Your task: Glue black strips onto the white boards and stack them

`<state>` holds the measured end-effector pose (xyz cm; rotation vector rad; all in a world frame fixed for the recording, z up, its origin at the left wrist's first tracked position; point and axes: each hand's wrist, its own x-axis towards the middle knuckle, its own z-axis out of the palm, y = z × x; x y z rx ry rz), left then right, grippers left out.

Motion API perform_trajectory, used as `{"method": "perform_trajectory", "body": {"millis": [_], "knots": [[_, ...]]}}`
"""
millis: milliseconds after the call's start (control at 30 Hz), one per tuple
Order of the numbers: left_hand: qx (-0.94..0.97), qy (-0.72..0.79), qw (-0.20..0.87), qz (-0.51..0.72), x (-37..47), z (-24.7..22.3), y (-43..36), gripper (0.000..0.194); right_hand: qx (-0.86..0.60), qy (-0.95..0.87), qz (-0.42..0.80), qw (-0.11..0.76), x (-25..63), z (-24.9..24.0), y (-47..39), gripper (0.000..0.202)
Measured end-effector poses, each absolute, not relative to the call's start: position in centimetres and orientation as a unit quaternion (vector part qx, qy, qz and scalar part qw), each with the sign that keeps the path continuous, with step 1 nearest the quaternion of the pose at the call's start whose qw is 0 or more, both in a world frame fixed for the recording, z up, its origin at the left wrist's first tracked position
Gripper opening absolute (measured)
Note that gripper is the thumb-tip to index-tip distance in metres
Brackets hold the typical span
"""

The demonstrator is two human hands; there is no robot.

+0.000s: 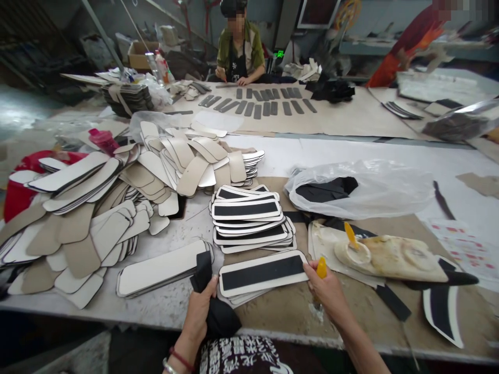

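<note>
My left hand [200,307] is closed around black fabric strips [221,316], one strip end standing up past the thumb. With the fingertips of my right hand [326,290] I pinch the right end of a white rounded panel [263,272] that has a black strip along its middle. A yellow-handled tool [322,267] is also in that hand, its lower end mostly hidden. Other pale panels lie under this one. Left of it rests a stack of plain white panels [161,270]; behind it rises a pile of black-striped panels [247,210].
Loose beige and white panels [81,249] heap up on the left. To the right are a stained glue container [405,255] with a yellow spatula [351,235], a plastic bag [393,189] of black pieces, and a curved striped panel [442,311]. A person [239,49] sits across the tables.
</note>
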<state>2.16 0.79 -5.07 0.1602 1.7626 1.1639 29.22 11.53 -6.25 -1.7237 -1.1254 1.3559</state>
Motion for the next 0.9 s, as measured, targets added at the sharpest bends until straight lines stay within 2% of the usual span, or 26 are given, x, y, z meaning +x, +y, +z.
{"method": "perform_trajectory", "body": {"millis": [133,300,467,667,900], "knots": [[-0.009,0.689,0.509,0.516,2.4,-3.6,0.9,0.033,-0.633,-0.396,0.566,0.350,29.1,-6.1,11.5,0.040],[-0.049,0.701,0.512,0.494,2.6,-2.0,1.2,0.051,-0.601,-0.396,0.594,0.358,28.9,-6.2,11.7,0.039],[-0.003,0.760,0.487,0.431,2.7,-1.2,1.2,0.058,-0.610,-0.394,0.590,0.352,28.7,-5.4,12.0,0.036],[0.115,0.818,0.390,0.406,2.8,-1.1,1.3,0.055,-0.616,-0.539,0.475,0.323,29.1,-4.6,12.5,0.031],[0.117,0.805,0.385,0.436,2.8,0.0,2.3,0.055,-0.582,-0.547,0.526,0.293,29.5,-5.0,12.3,0.030]]}}
